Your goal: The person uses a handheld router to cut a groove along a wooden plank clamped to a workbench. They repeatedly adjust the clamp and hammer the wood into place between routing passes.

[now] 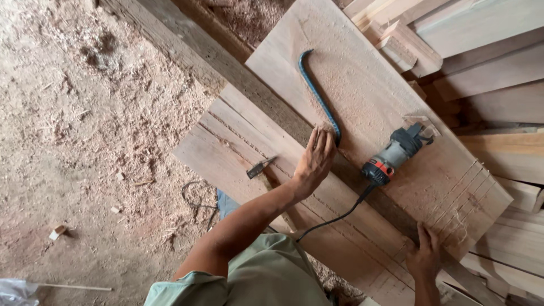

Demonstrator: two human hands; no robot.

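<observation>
From where I sit, my left hand (313, 160) lies flat on the wide plank (362, 96), fingers straight and together, the grip unclosed on anything — its fingertips just touch the lower end of the blue pry bar (317, 93). That bar runs up the plank, its hooked end at the top, dusted with sawdust. My right hand (424, 256) rests on the plank's near edge, fingers spread over the wood beside a row of sawn slots (467, 190); its grip is likewise apart, holding nothing. Between my hands the grey and black router (394, 154) lies on its side on the plank, red band at its base, its black cord (334, 218) trailing toward me. A small dark metal piece (259, 167) lies on the lower boards (238, 153). Sawdust covers the floor (85, 141), and more stacked timber (498, 68) sits to my right.
</observation>
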